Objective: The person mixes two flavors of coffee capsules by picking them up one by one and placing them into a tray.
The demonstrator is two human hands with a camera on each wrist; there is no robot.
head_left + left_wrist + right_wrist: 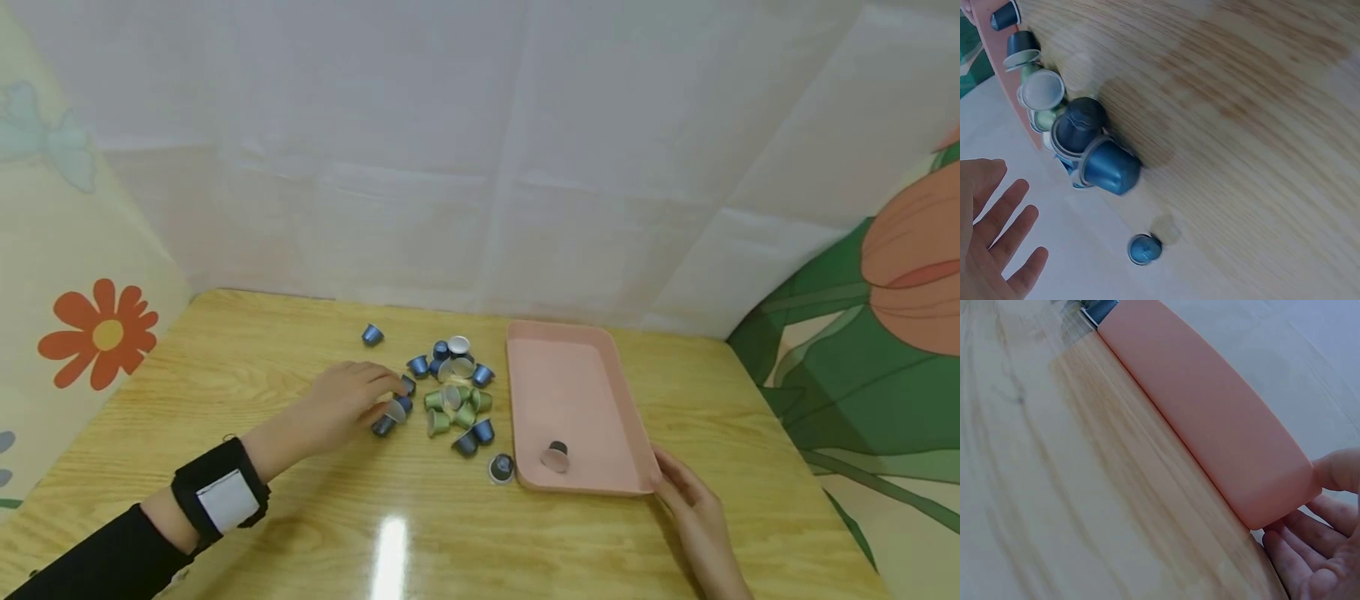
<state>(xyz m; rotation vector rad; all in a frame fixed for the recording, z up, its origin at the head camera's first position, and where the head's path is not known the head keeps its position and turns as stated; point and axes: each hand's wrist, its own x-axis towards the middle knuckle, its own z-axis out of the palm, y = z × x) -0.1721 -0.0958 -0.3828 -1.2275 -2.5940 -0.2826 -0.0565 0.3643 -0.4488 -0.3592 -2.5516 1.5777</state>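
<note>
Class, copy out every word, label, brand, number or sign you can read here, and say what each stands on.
No text can be read in any view.
Capsules: any print is too small or blurred to tell.
Pink tray: none visible.
White wristband patch: none legible.

The left arm (281,437) reaches in from the lower left corner of the head view, black sleeve (97,554) ending short of a band (228,497) at the wrist. The left hand (347,404) is held back upward; the left wrist view shows its fingers (1013,222) spread apart. The right hand (693,504) comes from the bottom edge, its thumb (1338,470) above and fingers bent below in a pinch.
</note>
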